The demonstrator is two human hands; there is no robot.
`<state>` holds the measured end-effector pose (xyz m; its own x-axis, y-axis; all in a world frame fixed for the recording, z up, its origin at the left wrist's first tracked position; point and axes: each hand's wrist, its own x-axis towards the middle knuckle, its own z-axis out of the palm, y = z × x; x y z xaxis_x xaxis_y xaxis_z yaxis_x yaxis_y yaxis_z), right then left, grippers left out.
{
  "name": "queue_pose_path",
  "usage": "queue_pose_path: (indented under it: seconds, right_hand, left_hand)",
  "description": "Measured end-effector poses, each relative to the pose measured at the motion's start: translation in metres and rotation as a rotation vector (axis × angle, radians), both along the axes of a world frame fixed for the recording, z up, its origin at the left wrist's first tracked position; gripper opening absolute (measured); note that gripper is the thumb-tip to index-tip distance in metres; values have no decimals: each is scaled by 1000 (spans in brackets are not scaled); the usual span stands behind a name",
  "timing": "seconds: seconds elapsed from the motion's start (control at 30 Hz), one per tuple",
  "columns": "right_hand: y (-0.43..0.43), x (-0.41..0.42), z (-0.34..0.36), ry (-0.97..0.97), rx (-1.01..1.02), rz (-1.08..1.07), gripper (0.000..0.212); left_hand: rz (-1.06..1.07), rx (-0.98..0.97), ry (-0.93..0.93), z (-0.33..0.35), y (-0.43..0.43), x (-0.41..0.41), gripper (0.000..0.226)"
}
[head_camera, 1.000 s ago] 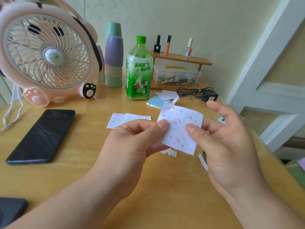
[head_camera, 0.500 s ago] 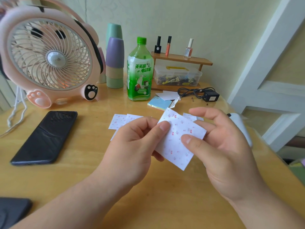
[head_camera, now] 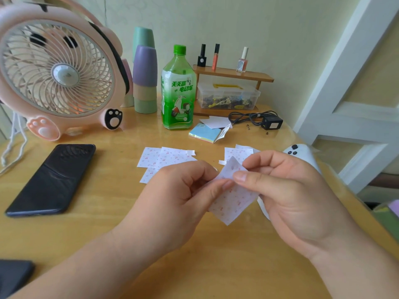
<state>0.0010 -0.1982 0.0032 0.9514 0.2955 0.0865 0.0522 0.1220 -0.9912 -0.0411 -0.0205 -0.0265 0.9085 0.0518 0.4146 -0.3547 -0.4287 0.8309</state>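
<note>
We see a small cherry-print paper square held in the air just above the desk, between both hands, near centre-right of the view. Left hand: fingers curled, thumb tip pinching the square's upper left edge. Right hand: thumb and index finger pinching the upper part, which bends up between them; the other fingers sit curled behind the sheet. The lower corner hangs free, pointing toward the camera. Just behind the left hand, a few loose squares of the same print lie flat on the desk, overlapping; a second small lot lies behind the right hand. A white device with dark buttons sits beside the right hand, partly hidden by it. Further back: a pad of coloured paper, a green tea bottle upright, and a black charger with cable. Against the wall there is a wooden shelf carrying three nail polish bottles, with a clear plastic box under it. Left of the bottle we see stacked cups upside down, then a pink desk fan. A black phone lies flat, well to the left of the hands. A dark object shows at the bottom-left corner, and we can't tell what it is.
</note>
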Motion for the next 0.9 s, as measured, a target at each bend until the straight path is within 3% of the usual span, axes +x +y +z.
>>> queue_pose_path:
  seconds: [0.13, 0.23, 0.4, 0.43, 0.53, 0.7, 0.8, 0.9]
  right_hand:
    - [1, 0, 0, 45, 41, 23, 22]
    - [-2, 3, 3, 78, 84, 39, 10]
    - [-10, 4, 8, -202, -14, 18, 16]
    - [-10, 3, 9, -250, -27, 28, 14]
    - [-9, -1, 7, -342, -129, 7, 42]
    - [-1, -5, 3, -322, -139, -77, 38]
    - [3, -8, 7, -352, -138, -93, 38]
    - [3, -7, 8, -412, -139, -147, 51]
  left_hand:
    - [29, 54, -37, -1, 2, 0, 29]
    - [50, 173, -178, 2, 5, 1, 19]
    - [93, 280, -339, 6, 12, 3, 3]
    - [110, 276, -331, 6, 13, 3, 5]
    - [153, 275, -361, 6, 14, 4, 9]
    - [262, 291, -436, 8, 11, 1, 27]
    - [247, 34, -243, 10, 9, 1, 60]
    - [81, -593, 92, 15, 9, 8, 56]
